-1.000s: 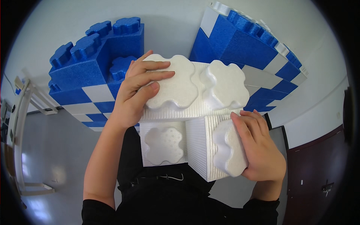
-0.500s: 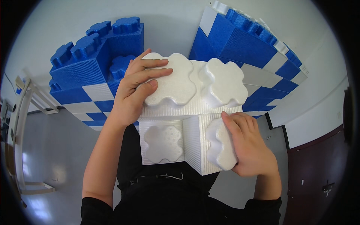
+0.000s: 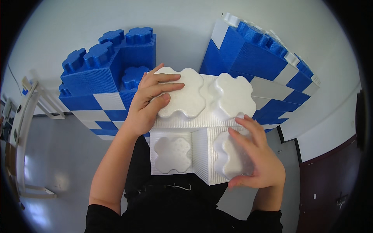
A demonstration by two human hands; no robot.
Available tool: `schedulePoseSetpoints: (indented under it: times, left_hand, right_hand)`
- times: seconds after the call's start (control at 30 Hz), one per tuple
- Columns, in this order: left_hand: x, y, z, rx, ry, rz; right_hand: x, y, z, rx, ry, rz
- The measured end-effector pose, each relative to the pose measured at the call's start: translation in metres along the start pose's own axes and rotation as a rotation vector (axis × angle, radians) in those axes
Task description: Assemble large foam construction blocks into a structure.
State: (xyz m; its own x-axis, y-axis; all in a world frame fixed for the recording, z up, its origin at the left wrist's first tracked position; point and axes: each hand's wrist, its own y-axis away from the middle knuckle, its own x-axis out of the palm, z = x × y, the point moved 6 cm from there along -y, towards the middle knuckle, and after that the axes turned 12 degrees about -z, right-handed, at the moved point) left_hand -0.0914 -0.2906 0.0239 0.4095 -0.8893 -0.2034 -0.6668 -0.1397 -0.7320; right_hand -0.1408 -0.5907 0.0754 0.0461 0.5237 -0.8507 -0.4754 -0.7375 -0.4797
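A large white foam building block (image 3: 180,123) with ribbed faces and four-lobed studs is in front of my body. My left hand (image 3: 149,99) grips its far left stud (image 3: 186,97), fingers stretched across the top and thumb bent in toward them. Beside that stand the far right stud (image 3: 239,95) and a nearer right stud (image 3: 225,157). My right hand (image 3: 262,157) is around the nearer one, fingers spread and thumb apart by its lower edge; whether the fingertips touch is hard to tell. At the near left, a four-lobed shape (image 3: 173,155) sits deeper, below a ribbed side wall.
Blue and white blocks form a stacked wall with a left part (image 3: 93,83) and a taller right part (image 3: 252,62), the white block between them and nearer me. A white frame (image 3: 27,128) stands at the far left. A dark red door (image 3: 330,186) is at the right.
My right hand has loosened from the near right stud, its fingers spreading and its thumb coming out at the lower edge. My left hand keeps its place. The whole view has shifted slightly.
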Motion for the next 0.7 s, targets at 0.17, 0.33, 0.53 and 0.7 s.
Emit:
schedulePoseSetpoints:
  times: [0.17,0.33,0.53,0.7]
  left_hand:
    - [0.001,-0.001,-0.004,-0.017,-0.001,-0.01]
    - [0.002,-0.002,-0.002,0.034,0.035,0.012]
    - [-0.002,0.001,-0.002,0.021,0.033,-0.019]
    - [0.0,0.002,-0.004,0.02,0.04,-0.024]
  right_hand:
    - [0.01,-0.003,-0.004,0.279,-0.133,-0.379]
    - [0.024,-0.008,-0.005,0.302,0.013,-0.511]
    - [0.026,-0.005,-0.001,0.301,0.022,-0.498]
    - [0.024,-0.003,-0.001,0.301,0.017,-0.515]
